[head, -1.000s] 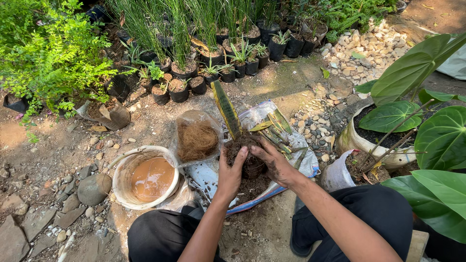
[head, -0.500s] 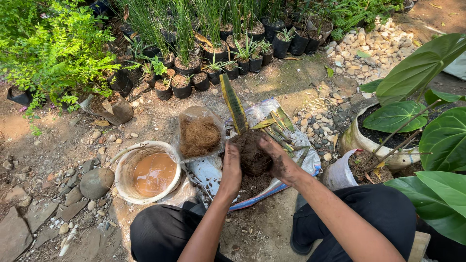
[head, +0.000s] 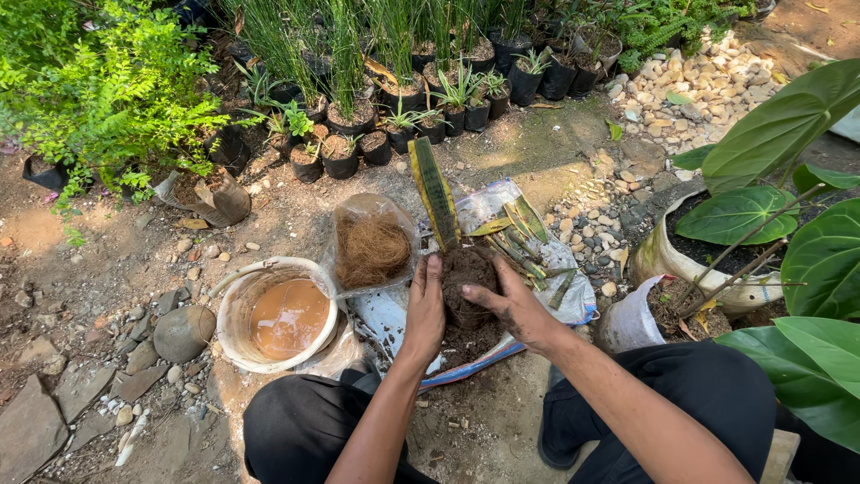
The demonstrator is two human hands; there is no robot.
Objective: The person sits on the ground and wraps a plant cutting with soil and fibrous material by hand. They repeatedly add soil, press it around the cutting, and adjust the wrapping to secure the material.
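Dark, damp soil forms a rounded root ball (head: 469, 285) that sits cupped between both hands above a plastic sheet (head: 555, 296) spread on the ground. On the ball's near left side the left hand (head: 425, 309) lies flat, fingers together and pointing away from the body, palm pressed to the soil. From the other side the right hand (head: 512, 303) wraps it, fingers curved over the top and smeared with earth, so the two hands squeeze the ball between them. Out of the soil rises a stiff, upright leaf (head: 435, 190), green with yellow edges, and several more cut leaves (head: 524, 242) of the same kind lie on the sheet just right of the hands. Loose soil is scattered on the sheet under the ball. Left of the hands stands a clear plastic bag of brown coconut fibre (head: 371, 246), and nearer still to the left a white bucket (head: 235, 309) holding muddy brown water. Small black nursery pots (head: 340, 159) with young plants line the far edge, and a white pot with broad green leaves (head: 658, 260) stands on the right beside pale pebbles (head: 690, 85).
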